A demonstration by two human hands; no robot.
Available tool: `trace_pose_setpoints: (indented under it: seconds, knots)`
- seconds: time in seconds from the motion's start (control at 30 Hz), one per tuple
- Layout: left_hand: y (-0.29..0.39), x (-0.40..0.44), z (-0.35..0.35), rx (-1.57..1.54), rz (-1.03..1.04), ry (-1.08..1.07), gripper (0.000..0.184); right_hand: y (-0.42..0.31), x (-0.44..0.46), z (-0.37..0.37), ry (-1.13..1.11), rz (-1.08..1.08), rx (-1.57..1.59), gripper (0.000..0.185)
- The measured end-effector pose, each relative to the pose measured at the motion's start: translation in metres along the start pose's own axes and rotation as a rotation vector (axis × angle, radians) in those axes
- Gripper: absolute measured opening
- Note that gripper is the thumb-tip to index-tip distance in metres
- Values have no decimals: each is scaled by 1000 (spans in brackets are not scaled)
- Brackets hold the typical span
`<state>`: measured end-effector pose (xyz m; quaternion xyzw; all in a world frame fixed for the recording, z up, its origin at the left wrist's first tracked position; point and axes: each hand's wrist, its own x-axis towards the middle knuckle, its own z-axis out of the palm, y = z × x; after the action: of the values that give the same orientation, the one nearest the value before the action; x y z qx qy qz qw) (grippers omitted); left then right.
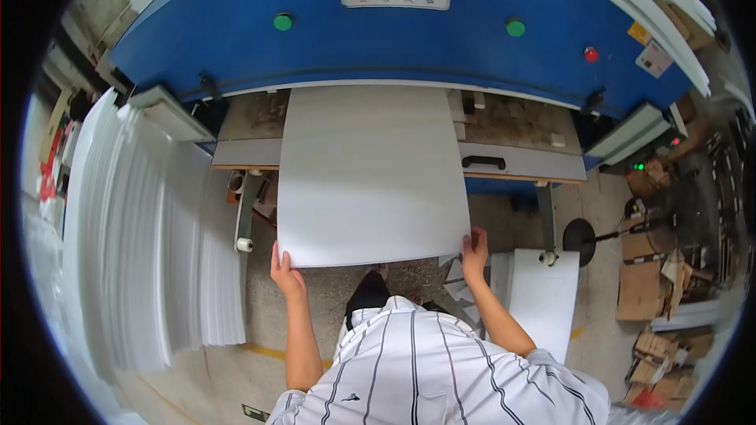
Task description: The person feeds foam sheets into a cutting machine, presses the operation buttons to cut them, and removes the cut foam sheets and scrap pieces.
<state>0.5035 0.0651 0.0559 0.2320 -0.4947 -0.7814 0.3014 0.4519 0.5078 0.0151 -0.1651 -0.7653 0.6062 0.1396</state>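
Observation:
A large white sheet [374, 181] lies flat, its far end under the front edge of the blue machine [394, 47] and its near edge towards my body. My left hand [287, 269] grips the sheet's near left corner, fingers at its edge. At the near right corner, my right hand [475, 255] holds the sheet's side edge. The middle of the sheet rests over the machine's table [520, 122], which shows on both sides of it.
Tall stacks of white sheets [150, 244] stand at the left. More white sheets [543, 299] lie low at the right, near a black fan [579, 242]. Cardboard boxes [639, 291] are piled farther right. Green buttons [515, 28] and a red button [591, 54] are on the machine.

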Motion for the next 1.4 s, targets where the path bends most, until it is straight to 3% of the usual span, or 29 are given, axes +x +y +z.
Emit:
trace_pose_setpoints:
  seconds: [0.1, 0.23, 0.33, 0.47, 0.53, 0.6, 0.73, 0.77, 0.8, 0.87, 0.97, 1.03, 1.1, 1.13, 1.17, 1.2, 1.27, 1.4]
  knots:
    - [-3, 10, 0, 104, -31, -57, 49, 7, 1, 2, 20, 31, 114, 28]
    - [-14, 66, 37, 115, -71, -143, 50, -19, 49, 18, 45, -119, 41, 27]
    - [-25, 132, 91, 119, -9, -264, 51, -48, 128, 45, 44, -289, -82, 23]
    - [-47, 231, 177, 220, 8, -303, 61, -79, 239, 93, 103, -481, -140, 30]
    - [-68, 284, 210, 210, 33, -374, 60, -77, 297, 112, 108, -569, -322, 31]
    - [-79, 317, 250, 157, 23, -280, 52, -86, 338, 126, 7, -382, -415, 32]
    - [-145, 414, 245, 240, -21, -412, 36, -58, 396, 138, -157, -181, -806, 29]
    - [-147, 418, 247, 304, -2, -413, 32, -52, 397, 142, -52, -319, -683, 42]
    - [-149, 422, 250, 365, 21, -413, 28, -48, 400, 141, -55, -321, -619, 43]
    - [-154, 426, 250, 275, 6, -497, 33, -43, 400, 132, -75, -319, -509, 48]
    - [-154, 422, 255, 31, -292, -418, 28, -80, 381, 113, -262, -183, -555, 54]
    - [-164, 435, 260, -332, -482, -324, 26, -71, 380, 106, -356, -307, -659, 57]
    - [-144, 413, 280, -538, -300, -317, 33, -49, 388, 103, -290, -604, -680, 57]
    - [-164, 433, 266, 83, -3, -481, 35, -53, 384, 105, -226, -706, -643, 55]
    - [-186, 453, 251, 681, 352, -489, 38, -52, 387, 105, -271, -613, -649, 52]
    - [-177, 445, 253, 1052, 333, -477, 36, -48, 392, 104, -308, -520, -659, 49]
    - [-97, 397, 283, 1056, 71, -507, 35, -33, 400, 98, -324, -540, -666, 43]
    - [-66, 383, 280, 1206, 284, -756, 48, -26, 411, 101, -344, -523, -538, 35]
